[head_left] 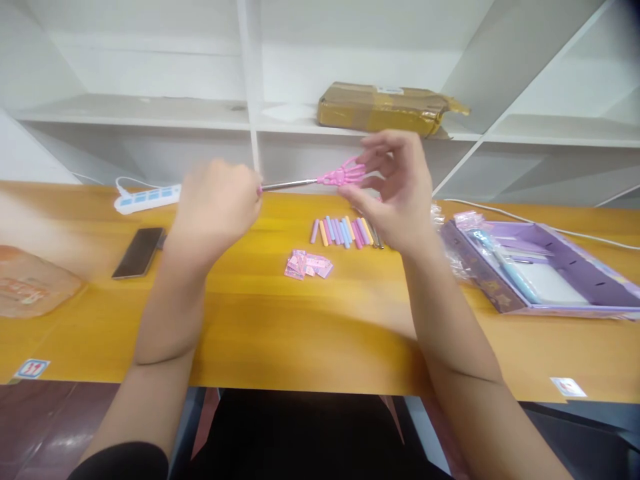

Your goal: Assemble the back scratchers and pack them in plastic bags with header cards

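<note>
A telescopic back scratcher with a pink claw head (343,175) and a metal rod (289,185) is held level above the table. My left hand (217,203), slightly blurred, is closed in a fist round its handle end. At the other end, the curled fingers and thumb of my right hand (395,187) close loosely about the claw's prongs. Below lie a row of pastel sticks (343,232) in purple, yellow, blue and pink, and a small pile of pink printed cards (307,264). Thin metal pieces (377,239) lie at the row's right end, partly behind my right hand.
A purple box (595,267) holding wrapped stationery stands at right, with clear plastic wrapping (453,250) beside it. To the left are a phone (139,253), a power strip (147,199) and an orange bag (35,283). A taped parcel (383,107) sits on the shelf behind.
</note>
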Tool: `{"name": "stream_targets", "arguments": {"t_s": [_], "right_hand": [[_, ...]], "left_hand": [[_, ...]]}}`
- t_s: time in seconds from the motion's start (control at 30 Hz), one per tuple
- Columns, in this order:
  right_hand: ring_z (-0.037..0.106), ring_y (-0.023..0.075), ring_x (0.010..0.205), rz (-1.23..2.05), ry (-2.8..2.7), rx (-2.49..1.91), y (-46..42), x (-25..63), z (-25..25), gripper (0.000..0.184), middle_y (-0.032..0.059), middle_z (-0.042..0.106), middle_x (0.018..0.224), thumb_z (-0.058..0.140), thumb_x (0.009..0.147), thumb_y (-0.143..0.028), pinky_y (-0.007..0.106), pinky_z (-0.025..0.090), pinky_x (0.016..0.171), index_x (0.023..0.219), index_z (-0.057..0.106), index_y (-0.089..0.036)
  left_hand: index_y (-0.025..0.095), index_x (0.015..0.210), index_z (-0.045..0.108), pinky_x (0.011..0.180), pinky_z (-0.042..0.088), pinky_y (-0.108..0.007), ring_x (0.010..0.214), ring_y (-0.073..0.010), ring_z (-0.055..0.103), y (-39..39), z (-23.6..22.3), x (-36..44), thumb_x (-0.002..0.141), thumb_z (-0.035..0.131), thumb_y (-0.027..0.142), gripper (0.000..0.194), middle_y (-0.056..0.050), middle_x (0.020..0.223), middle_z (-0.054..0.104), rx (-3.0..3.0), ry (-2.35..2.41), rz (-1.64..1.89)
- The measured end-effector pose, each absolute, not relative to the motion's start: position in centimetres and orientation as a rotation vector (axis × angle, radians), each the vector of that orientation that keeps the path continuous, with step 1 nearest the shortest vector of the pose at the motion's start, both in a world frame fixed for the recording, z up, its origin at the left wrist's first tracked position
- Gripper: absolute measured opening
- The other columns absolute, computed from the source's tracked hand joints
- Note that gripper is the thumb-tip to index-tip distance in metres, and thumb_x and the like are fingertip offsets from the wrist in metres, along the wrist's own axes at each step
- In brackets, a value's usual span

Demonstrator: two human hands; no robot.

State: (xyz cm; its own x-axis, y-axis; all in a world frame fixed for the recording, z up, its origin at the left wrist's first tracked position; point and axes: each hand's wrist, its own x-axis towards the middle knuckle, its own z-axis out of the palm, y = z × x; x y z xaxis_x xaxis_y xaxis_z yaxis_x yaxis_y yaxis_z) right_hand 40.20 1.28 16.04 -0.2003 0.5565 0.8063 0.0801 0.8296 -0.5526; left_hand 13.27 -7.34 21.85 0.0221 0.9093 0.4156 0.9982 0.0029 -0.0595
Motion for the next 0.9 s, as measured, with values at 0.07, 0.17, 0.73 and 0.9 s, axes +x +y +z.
{"name": "stream_targets", "arguments": {"t_s": [0.07,0.17,0.73,0.9], "right_hand": [[0.072,0.0294,0.115,0.122,-1.889,-0.513,1.1,40.7,16.1,0.038,0.0125,0.072,0.130,0.094,0.098,-0.048,0.048,0.069,0.092,0.130,0.079,-0.035],[0.071,0.0297,0.117,-0.206,-2.013,-0.534,1.2,40.7,15.8,0.019,0.0123,0.073,0.127,0.074,0.112,-0.036,0.052,0.065,0.099,0.129,0.082,-0.036],[0.061,0.0196,0.085,-0.600,-1.962,-0.574,1.6,39.9,15.3,0.029,0.0026,0.077,0.094,0.054,0.124,-0.026,0.038,0.043,0.078,0.106,0.076,-0.028],[0.066,0.0234,0.104,-0.392,-1.952,-0.650,4.7,42.9,15.7,0.032,0.0041,0.085,0.112,0.056,0.125,-0.031,0.043,0.046,0.095,0.115,0.086,-0.031]], "left_hand": [[0.023,0.063,0.046,0.071,0.037,-0.039,0.068,-0.0254,0.058,-7.4,21.7,12.8,0.093,0.065,0.011,0.038,-0.002,0.057,0.035,-2.010,-1.933,-0.332],[0.024,0.060,0.051,0.065,0.036,-0.038,0.061,-0.0250,0.055,-7.1,21.1,12.4,0.091,0.068,0.015,0.036,-0.003,0.053,0.037,-2.076,-1.830,-0.340],[0.024,0.072,0.062,0.067,0.027,-0.040,0.067,-0.0242,0.050,-3.7,18.4,14.1,0.094,0.055,0.010,0.027,-0.008,0.065,0.059,-1.954,-1.707,-0.738],[0.023,0.073,0.059,0.070,0.025,-0.042,0.073,-0.0239,0.048,-2.5,19.1,12.3,0.094,0.060,0.010,0.025,-0.007,0.072,0.055,-1.781,-1.933,-0.670]]}}
